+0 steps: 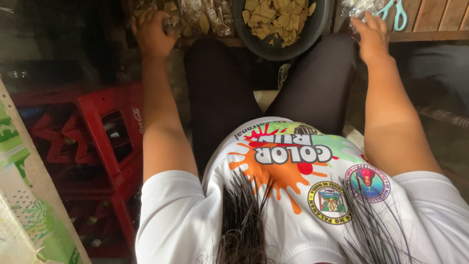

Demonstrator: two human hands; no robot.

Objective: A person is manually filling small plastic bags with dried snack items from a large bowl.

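Note:
I look straight down at my own body: white printed shirt, dark trousers, both arms stretched forward. My left hand (152, 30) rests on clear plastic packets of yellowish chips (200, 17) at the top left, fingers curled over one packet. My right hand (372, 35) reaches to crumpled clear plastic bags (359, 7) at the top right, fingertips touching them. Between the hands stands a dark round bowl (312, 34) heaped with pale yellow chip pieces (276, 17). Whether either hand truly grips anything is hard to tell.
Teal-handled scissors (396, 12) lie on a wooden slatted surface (435, 19) beyond my right hand. Red plastic bottle crates (97, 146) with bottles stand to my left. A green and white patterned box edge (24, 195) fills the lower left corner.

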